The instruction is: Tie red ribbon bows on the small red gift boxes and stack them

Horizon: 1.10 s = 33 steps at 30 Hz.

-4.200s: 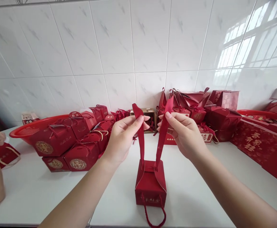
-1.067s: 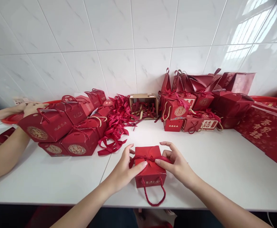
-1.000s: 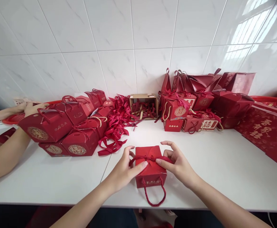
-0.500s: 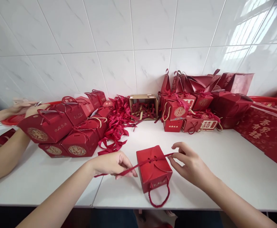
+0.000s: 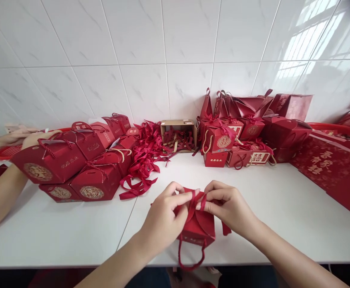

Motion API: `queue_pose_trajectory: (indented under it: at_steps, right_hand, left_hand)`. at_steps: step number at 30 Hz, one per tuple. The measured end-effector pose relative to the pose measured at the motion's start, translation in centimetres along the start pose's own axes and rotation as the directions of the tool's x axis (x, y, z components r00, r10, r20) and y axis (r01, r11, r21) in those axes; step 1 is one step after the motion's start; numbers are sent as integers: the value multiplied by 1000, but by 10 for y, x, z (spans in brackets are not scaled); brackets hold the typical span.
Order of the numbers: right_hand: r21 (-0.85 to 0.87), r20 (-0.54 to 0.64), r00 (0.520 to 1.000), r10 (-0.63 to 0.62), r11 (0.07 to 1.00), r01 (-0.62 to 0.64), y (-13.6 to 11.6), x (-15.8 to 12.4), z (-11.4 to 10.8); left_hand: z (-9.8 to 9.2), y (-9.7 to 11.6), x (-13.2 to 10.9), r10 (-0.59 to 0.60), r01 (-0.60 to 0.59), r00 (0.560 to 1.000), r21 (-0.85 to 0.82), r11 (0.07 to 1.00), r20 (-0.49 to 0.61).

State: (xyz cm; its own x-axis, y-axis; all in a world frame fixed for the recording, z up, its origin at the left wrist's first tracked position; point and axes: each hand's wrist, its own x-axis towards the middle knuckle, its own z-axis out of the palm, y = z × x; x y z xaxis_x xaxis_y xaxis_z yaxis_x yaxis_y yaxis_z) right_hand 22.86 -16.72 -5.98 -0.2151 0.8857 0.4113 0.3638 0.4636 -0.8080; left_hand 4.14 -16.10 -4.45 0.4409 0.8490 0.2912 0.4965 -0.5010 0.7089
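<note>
A small red gift box (image 5: pixel 203 224) stands near the table's front edge, its rope handle (image 5: pixel 191 267) hanging toward me. Over the folded top runs a dark red ribbon (image 5: pixel 203 201). My left hand (image 5: pixel 167 214) pinches the ribbon above the left part of the lid. From the other side, my right hand (image 5: pixel 227 202) grips a loop of the same ribbon between thumb and fingers, and a loose end drops at the box's right. Both hands nearly meet over the lid and cover part of it.
Red gift boxes (image 5: pixel 95 184) are stacked at left, beside a heap of loose ribbons (image 5: pixel 146 148). A cardboard box (image 5: pixel 179 124) holds ribbon strips at the wall. More boxes (image 5: pixel 223 140) and bags (image 5: pixel 292 106) stand at right. Another person's arm (image 5: pixel 5 200) reaches in from the left.
Both hands have come together over the box top, where earlier they held the ribbon stretched out to either side. The ribbon is now looped between the fingers.
</note>
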Motion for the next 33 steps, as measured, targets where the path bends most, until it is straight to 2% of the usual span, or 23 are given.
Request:
queue_pose_trajectory:
  at_steps: [3, 6, 10, 14, 18, 22, 25, 28, 31, 33]
  right_hand:
    - [42, 53, 995, 85, 995, -87, 0, 2, 5]
    - [60, 78, 988, 130, 989, -135, -1, 5, 7]
    - [34, 78, 982, 171, 984, -174, -4, 7, 3]
    - [-84, 152, 980, 128, 990, -117, -8, 7, -2]
    - [-212, 273, 961, 39, 977, 21, -15, 8, -5]
    - [-300, 351, 936, -1, 947, 113, -19, 10, -5]
    - [-357, 373, 928, -16, 921, 160, -16, 10, -9]
    - [-417, 332, 943, 5, 897, 143, -8, 7, -17]
    - [-406, 292, 956, 28, 909, 98, 2, 2, -22]
    - [-369, 275, 961, 17, 925, 90, 8, 0, -22]
  left_hand:
    - [12, -1, -4, 59, -55, 998, 169, 984, -19]
    - [20, -4, -6, 90, -78, 995, 248, 966, -36]
    - [18, -13, -5, 174, -172, 985, 165, 971, 0]
    - [2, -17, 0, 301, -308, 937, 13, 951, 179]
    - [-12, -9, 9, 259, -283, 919, 41, 958, 299]
    - [-13, -4, 14, 217, -281, 910, 140, 949, 354]
    - [-13, -9, 15, 170, -246, 936, 230, 942, 308]
    - [-15, -17, 12, 85, -145, 973, 281, 949, 217]
    - [-18, -23, 8, 3, -49, 983, 244, 968, 182]
    - [-20, -25, 7, 27, -54, 986, 159, 986, 164]
